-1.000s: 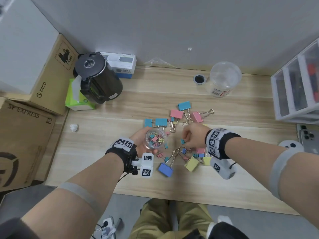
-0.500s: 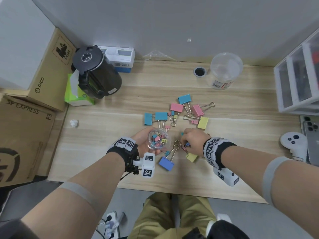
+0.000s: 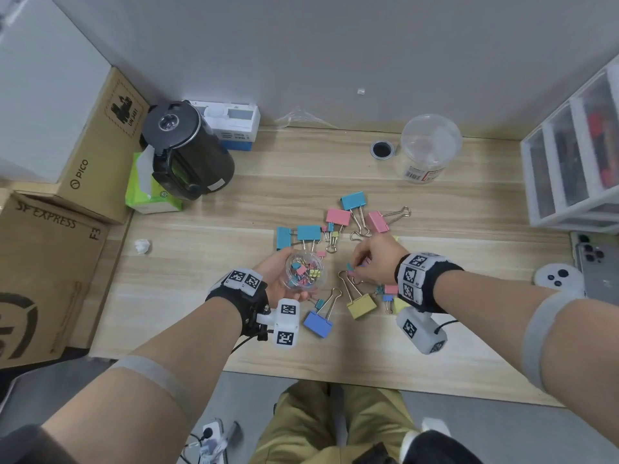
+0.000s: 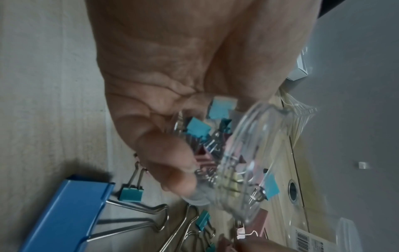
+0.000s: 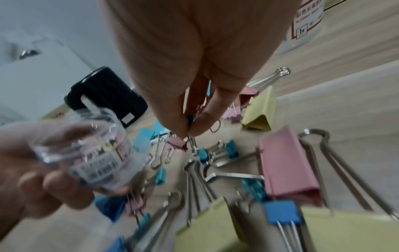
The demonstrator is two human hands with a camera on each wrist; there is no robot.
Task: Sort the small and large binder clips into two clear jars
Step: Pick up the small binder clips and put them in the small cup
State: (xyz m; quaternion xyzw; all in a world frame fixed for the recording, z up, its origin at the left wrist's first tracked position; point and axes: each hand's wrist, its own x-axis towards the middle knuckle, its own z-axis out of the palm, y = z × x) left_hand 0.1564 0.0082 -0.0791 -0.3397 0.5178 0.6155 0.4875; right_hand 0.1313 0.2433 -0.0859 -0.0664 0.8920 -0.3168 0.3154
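Pale wood-grain counter (image 3: 234, 262) strewn with blue, teal, pink and yellow clips (image 3: 338, 216), a clear jar (image 3: 305, 270) of the same mixed colours, a black kettle (image 3: 187, 152), a green tissue pack (image 3: 150, 195), brown boxes (image 3: 50, 262).

1. I see a clear, glossy plastic jar (image 3: 305, 274).
2. Clips (image 3: 338, 216): matt painted bodies with shiny metal wire handles.
3. Desk (image 3: 207, 262) reads as smooth pale wood grain.
4. Boxes (image 3: 47, 262): matt cardboard.

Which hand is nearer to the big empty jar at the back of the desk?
Right. The right hand pinches small clips in front of the big jar, slightly to its left; the left hand, holding the small jar, is farther left.
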